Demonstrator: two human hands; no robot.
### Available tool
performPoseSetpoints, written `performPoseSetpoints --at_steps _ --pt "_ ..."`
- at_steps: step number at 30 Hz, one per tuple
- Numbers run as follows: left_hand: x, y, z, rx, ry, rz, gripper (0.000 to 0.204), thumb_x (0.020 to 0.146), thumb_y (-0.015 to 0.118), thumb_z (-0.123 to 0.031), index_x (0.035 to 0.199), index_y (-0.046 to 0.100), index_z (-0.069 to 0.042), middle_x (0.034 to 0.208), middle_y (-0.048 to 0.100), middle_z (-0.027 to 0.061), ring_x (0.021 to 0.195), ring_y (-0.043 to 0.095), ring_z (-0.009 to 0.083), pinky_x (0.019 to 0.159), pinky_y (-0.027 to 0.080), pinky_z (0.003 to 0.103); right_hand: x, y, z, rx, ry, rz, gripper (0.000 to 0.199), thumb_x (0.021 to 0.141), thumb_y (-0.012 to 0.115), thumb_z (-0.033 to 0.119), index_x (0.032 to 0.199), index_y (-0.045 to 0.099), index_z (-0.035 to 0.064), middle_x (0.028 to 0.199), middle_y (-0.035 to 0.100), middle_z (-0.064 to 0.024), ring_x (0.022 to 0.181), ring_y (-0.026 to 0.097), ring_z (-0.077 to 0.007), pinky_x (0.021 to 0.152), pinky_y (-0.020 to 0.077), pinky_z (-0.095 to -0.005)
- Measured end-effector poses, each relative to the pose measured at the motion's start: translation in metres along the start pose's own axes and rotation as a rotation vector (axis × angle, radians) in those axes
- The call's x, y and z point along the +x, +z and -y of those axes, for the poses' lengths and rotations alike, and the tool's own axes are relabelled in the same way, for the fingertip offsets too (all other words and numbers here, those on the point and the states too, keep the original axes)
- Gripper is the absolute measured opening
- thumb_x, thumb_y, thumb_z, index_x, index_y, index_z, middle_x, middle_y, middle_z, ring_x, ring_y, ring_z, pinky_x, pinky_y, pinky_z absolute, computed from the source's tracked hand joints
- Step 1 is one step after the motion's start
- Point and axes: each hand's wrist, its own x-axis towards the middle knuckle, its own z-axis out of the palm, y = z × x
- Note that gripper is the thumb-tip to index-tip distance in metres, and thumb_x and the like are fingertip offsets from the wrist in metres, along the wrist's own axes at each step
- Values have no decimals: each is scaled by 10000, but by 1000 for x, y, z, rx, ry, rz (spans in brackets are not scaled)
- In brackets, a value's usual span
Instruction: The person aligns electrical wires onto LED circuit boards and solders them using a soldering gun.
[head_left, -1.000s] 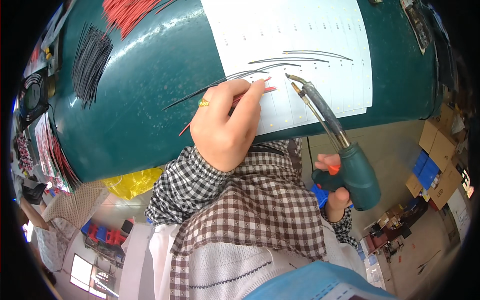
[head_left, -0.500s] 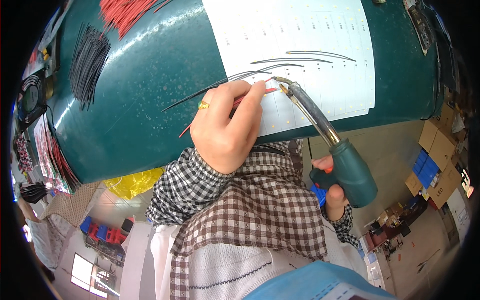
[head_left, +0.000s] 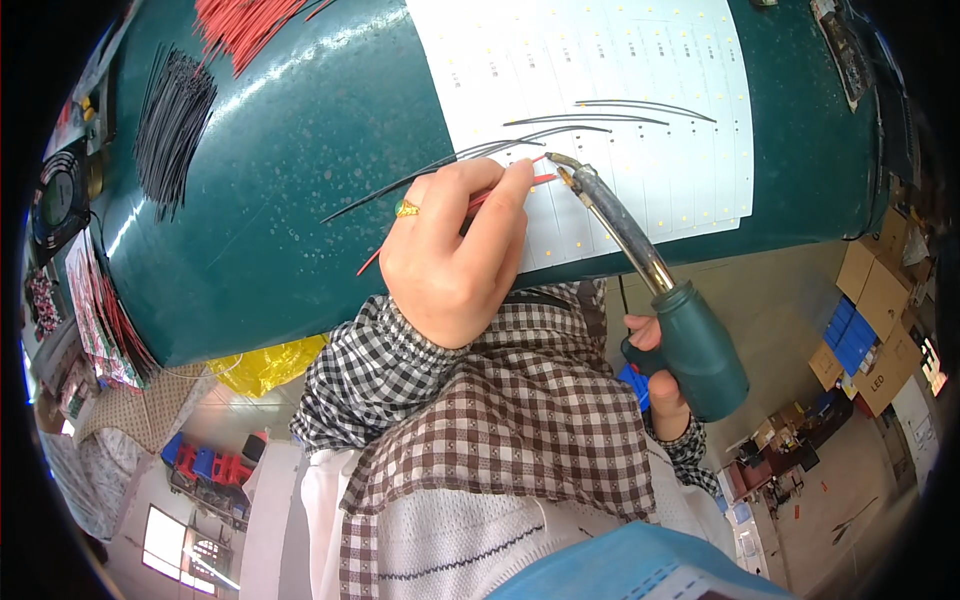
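compared with a second ago, the soldering gun (head_left: 702, 350) has swung toward the left hand (head_left: 450, 250), its tip now at the end of a red wire (head_left: 540, 160) just past that hand's fingertips; whether they touch is too small to tell. the left hand pinches this wire, with more red wires (head_left: 480, 200) gathered under its fingers. the right hand (head_left: 668, 394), partly hidden, grips the gun's green handle. beneath and beyond the left hand lies a white panel (head_left: 650, 180) on the green worktop (head_left: 300, 225). loose black wires (head_left: 590, 120) lie just beyond the left hand's knuckles and fingertips. farther off to its left are a black wire bundle (head_left: 175, 130) and a red wire pile (head_left: 245, 30).
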Motion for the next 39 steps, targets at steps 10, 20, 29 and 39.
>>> performPoseSetpoints --at_steps 10,20,29,39 --pt "-1 3 -2 5 -7 13 327 638 678 46 960 684 -12 853 588 66 697 594 200 586 496 289 0 -1 9 147 103 -67 712 728 722 546 1054 630 -79 946 682 -149 884 663 -241 832 526 -344" --pt "19 4 -28 -98 38 -81 416 602 638 66 1012 685 10 876 593 87 735 576 226 624 504 293 3 -10 11 79 65 -248 907 776 562 692 1139 503 -137 1002 618 -212 852 664 -297 665 598 -337" --pt "20 31 -33 -52 -23 -13 387 635 644 70 1013 682 -3 864 586 69 712 582 194 603 495 296 4 -31 7 110 152 -211 966 776 556 696 1233 436 -146 1052 605 -220 923 663 -311 670 610 -345" --pt "27 36 -37 -17 0 33 366 640 655 61 996 680 -17 857 584 67 705 585 197 589 489 295 8 -38 1 119 78 -137 826 785 596 663 1041 559 -121 946 637 -182 830 647 -249 694 551 -319"
